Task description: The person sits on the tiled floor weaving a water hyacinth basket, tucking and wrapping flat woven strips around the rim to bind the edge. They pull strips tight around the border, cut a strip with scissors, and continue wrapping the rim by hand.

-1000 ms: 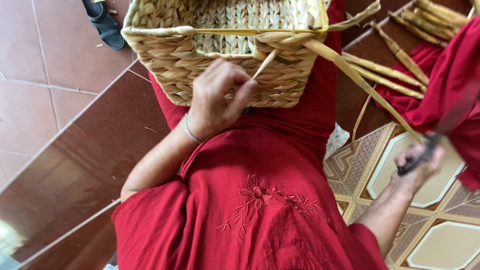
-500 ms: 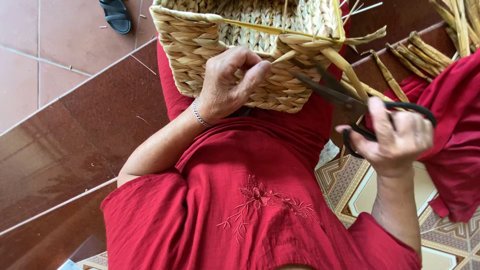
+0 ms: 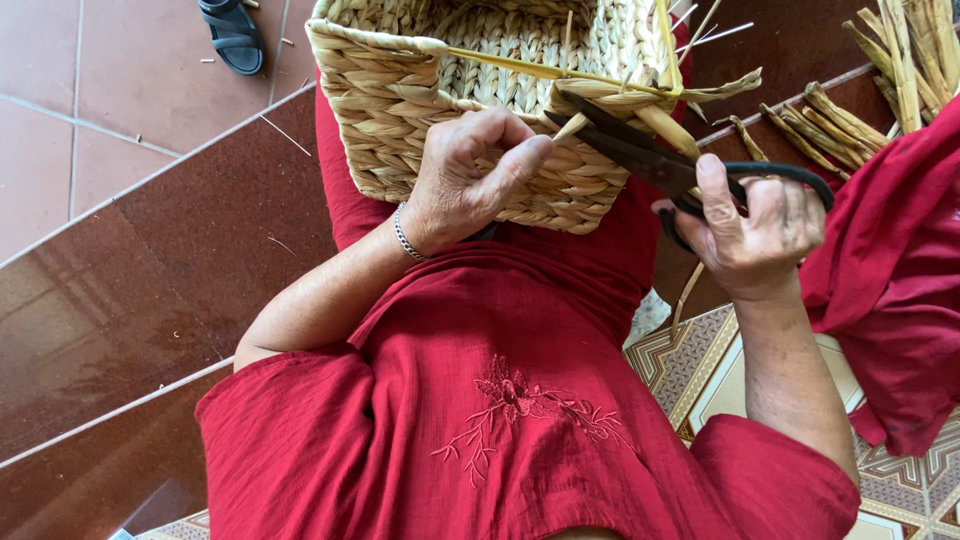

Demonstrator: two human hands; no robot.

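A woven straw basket (image 3: pixel 400 110) rests on my lap against my red dress. My left hand (image 3: pixel 465 180) presses on the basket's near wall, its thumb and forefinger pinching a short straw end (image 3: pixel 572 126) at the rim. My right hand (image 3: pixel 750 225) grips black scissors (image 3: pixel 640 150) by the handles. The blades point left and lie at the rim right beside that straw end. A long loose straw strand (image 3: pixel 530 68) runs across the basket's opening.
Loose dried straw stalks (image 3: pixel 880 80) lie on the floor at the upper right. A dark sandal (image 3: pixel 232 35) sits on the pink tiles at the top left. Red cloth (image 3: pixel 900 280) hangs at the right, above patterned floor tiles (image 3: pixel 700 370).
My right hand came up from the lower right with the scissors and brought the blades to the basket's rim. My left hand shifted to pinch the straw end.
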